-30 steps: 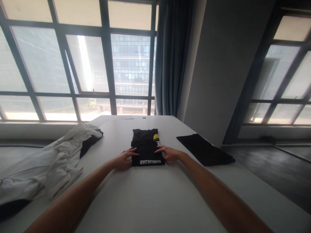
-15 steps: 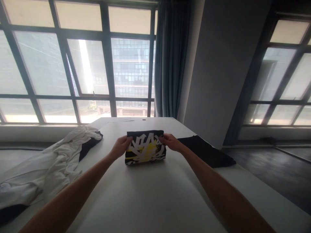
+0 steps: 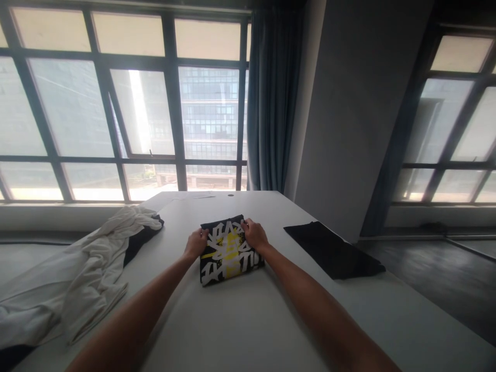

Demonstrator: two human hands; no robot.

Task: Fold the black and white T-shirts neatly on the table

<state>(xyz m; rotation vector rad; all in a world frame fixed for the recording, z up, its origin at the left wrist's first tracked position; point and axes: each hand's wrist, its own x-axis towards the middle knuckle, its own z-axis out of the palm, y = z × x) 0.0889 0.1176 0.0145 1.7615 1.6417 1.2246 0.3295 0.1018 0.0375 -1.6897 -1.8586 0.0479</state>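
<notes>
A folded black T-shirt (image 3: 230, 253) with white lettering and yellow streaks is held over the middle of the white table, its printed face toward me. Its upper left corner is pinched in my left hand (image 3: 196, 244), fingers closed. My right hand (image 3: 256, 235) is closed on the upper right edge, thumb over the print. The bundle tilts, its right top corner a little higher than the left. Whether its lower edge touches the table I cannot tell.
Crumpled white cloth (image 3: 103, 258) with black parts lies along the left side of the table (image 3: 232, 325). A flat black folded cloth (image 3: 333, 250) rests at the right edge. Beyond the far edge are windows and a blue-grey curtain (image 3: 271, 113).
The T-shirt has tilted, with its left side lower and more of its printed face showing. My right hand has moved left and my left hand slightly down. The view has shifted a little.
</notes>
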